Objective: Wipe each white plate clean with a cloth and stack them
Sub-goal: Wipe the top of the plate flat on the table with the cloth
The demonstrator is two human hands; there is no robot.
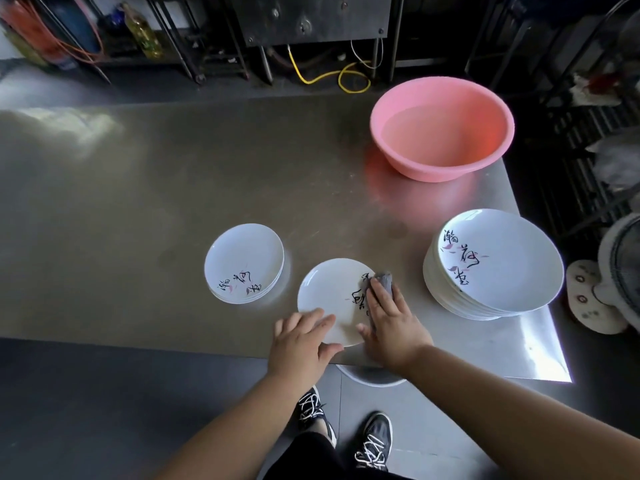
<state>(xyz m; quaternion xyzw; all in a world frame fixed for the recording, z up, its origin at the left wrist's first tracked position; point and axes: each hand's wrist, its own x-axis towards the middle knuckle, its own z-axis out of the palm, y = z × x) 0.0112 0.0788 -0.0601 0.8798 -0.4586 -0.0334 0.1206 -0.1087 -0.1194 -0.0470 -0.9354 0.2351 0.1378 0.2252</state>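
— Where is the plate (332,296) being wiped?
— On the desk (173,202), between two stacks; it is steadied by the left hand (302,344), fingers flat.
— And the cloth (381,289)?
— Pressed onto it under the right hand (393,327), fingers extended.

1. You stand at a flat stainless-steel table (173,185).
2. A round pink plastic basin (441,133) sits at its far right.
3. On it rest a short stack of white plates (242,263), a single white plate (329,299) and a tall stack of white plates (495,265).
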